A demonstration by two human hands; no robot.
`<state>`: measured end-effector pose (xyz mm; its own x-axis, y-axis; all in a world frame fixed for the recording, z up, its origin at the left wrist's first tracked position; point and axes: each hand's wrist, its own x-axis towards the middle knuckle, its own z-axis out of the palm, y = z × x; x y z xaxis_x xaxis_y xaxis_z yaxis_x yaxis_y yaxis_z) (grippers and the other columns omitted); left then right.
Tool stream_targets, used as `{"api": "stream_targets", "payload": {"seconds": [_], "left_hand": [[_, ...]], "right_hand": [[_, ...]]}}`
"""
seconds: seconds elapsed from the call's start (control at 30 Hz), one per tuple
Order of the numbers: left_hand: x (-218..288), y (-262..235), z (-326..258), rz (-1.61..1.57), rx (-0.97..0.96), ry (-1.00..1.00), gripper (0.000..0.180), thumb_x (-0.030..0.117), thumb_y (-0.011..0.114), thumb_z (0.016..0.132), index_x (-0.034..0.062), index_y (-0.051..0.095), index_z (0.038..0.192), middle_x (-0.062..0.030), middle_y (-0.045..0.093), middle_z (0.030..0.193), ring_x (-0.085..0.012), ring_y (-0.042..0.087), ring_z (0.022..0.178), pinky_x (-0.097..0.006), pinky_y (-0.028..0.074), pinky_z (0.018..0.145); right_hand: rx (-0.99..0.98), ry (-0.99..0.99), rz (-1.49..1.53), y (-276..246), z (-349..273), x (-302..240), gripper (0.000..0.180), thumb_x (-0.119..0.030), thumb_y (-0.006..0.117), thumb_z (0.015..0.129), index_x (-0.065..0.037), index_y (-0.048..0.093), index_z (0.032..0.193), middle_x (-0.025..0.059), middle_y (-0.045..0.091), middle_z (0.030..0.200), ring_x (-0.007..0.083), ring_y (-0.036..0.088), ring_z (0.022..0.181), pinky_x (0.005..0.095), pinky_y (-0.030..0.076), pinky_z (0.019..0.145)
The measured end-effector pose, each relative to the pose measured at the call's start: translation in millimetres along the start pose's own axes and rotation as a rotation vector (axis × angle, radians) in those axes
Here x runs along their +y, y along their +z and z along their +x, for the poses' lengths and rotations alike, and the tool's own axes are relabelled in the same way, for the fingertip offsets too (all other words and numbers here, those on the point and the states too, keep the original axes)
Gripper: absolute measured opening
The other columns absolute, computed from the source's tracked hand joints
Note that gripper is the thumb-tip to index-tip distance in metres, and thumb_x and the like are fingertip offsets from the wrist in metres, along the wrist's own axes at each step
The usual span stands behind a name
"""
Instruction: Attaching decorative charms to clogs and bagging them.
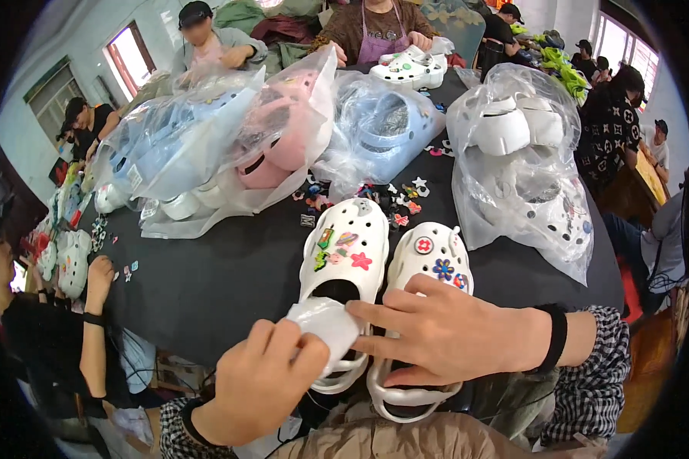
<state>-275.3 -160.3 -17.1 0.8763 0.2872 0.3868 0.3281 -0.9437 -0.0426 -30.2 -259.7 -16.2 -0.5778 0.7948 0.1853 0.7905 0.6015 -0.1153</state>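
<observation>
White foam-looking clogs front and center: the left clog and right clog sit side by side at the near side of the black tabletop, toes toward 12 o'clock, rounded, holey and dotted with charms. Left hand has its grip clamped on a crinkly, shiny white wad over the left clog's foot opening; can't tell how deep it goes. Right hand has its grip apart, fingers spread, fingertips by the wad, blocking much of the right clog's rear.

Just past the toes at 12 there's a messy charm pile. Beyond that, filmy clear bags crowd things: blue clogs around 10, pink clogs at 11, a blue clog near 12, chunky white clogs around 1.
</observation>
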Motion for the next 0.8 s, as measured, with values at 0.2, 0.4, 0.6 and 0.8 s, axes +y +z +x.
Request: {"api": "stream_targets", "payload": {"seconds": [0.2,0.4,0.6,0.8], "left_hand": [[-4.4,-2.0,1.5,-0.208,-0.014,-0.043,0.04,0.007,0.073,0.071,0.0079,0.06,0.109,-0.0069,0.049,0.089,-0.0225,0.058,0.075,-0.031,0.051,0.051],[-19.1,5.1,1.7,-0.314,-0.048,-0.004,0.053,0.011,0.072,0.077,0.0176,0.06,0.129,-0.0082,0.048,0.089,-0.0252,0.059,0.076,-0.033,0.053,0.051],[-12.9,20.7,7.0,-0.02,0.028,0.007,0.045,0.015,0.07,0.078,0.0243,0.063,0.122,-0.005,0.048,0.088,-0.0181,0.055,0.07,-0.025,0.05,0.048],[-8.8,24.0,17.2,-0.027,0.063,0.121,0.041,0.02,0.069,0.079,0.023,0.064,0.12,-0.0034,0.046,0.084,-0.0179,0.054,0.069,-0.025,0.047,0.047]], "right_hand": [[-0.186,0.018,-0.012,-4.5,33.1,16.6,0.049,-0.043,0.079,0.077,-0.004,0.069,0.104,0.0116,0.066,0.109,0.0251,0.062,0.097,0.0366,0.051,0.077],[-0.268,0.036,0.102,-5.6,44.6,20.8,0.057,-0.055,0.069,0.085,-0.003,0.068,0.109,0.0154,0.064,0.121,0.0242,0.066,0.078,0.0366,0.055,0.064],[-0.115,-0.017,-0.299,0.1,30.8,7.5,0.059,-0.05,0.066,0.088,-0.001,0.067,0.121,0.0184,0.062,0.123,0.0195,0.062,0.086,0.0294,0.051,0.069],[-0.095,-0.053,-0.432,1.8,22.9,5.1,0.049,-0.044,0.067,0.086,-0.001,0.069,0.109,0.0175,0.065,0.119,0.0184,0.059,0.087,0.0273,0.048,0.067]]}}
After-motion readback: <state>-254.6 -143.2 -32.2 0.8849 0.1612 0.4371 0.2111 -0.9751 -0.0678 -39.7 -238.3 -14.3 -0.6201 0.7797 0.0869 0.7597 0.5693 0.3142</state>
